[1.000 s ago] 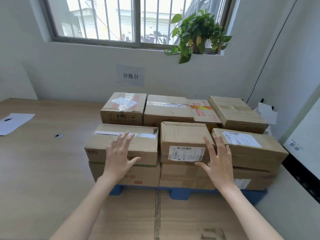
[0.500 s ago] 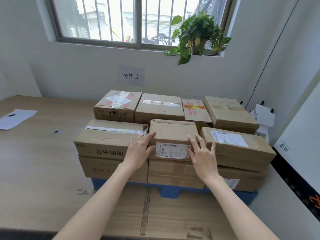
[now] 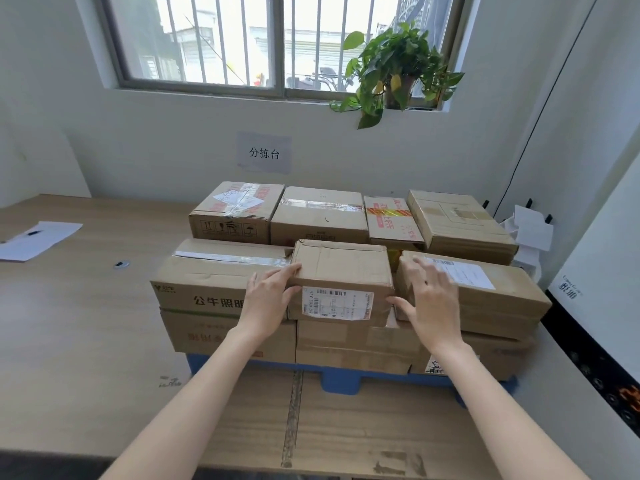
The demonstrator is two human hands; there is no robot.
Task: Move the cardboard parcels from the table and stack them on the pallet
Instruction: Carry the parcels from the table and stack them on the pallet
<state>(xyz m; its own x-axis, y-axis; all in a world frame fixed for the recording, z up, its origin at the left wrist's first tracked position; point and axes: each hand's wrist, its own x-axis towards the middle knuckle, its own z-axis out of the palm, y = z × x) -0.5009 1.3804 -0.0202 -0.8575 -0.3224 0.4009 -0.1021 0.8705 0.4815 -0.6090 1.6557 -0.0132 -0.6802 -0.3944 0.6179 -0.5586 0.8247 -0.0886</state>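
A sheet of paper point(image 3: 38, 239) and a small metal grommet point(image 3: 121, 264) lie far left on the wooden table point(image 3: 69, 323). The blue pallet point(image 3: 341, 382) stands on a flat cardboard sheet point(image 3: 346, 427) and carries closed parcels in two layers; what is inside them cannot be seen.

In the near row, a taped parcel with printed characters point(image 3: 207, 278) sits on the left. The left hand point(image 3: 268, 299) lies flat with straight fingers against the left side of the middle parcel point(image 3: 341, 268), which lies in the top layer with its barcode label facing near. The right hand point(image 3: 433, 299) is spread open. Its thumb touches that parcel's near right corner, and its fingers reach over the labelled right parcel point(image 3: 502, 296) and grip nothing.

In the far row are a parcel with a crumpled label point(image 3: 239, 213), a plain taped one point(image 3: 320, 216), a narrow one with red tape point(image 3: 391, 218) and a flat brown one point(image 3: 457, 223). Above them are a wall sign point(image 3: 264, 153), a barred window point(image 3: 221, 39) and a potted plant point(image 3: 398, 67).

Half a second ago the right hand's fingers lay along the middle parcel's right edge. They have since shifted right and farther away, while the left hand has kept its place. A second ago both hands were wider apart.
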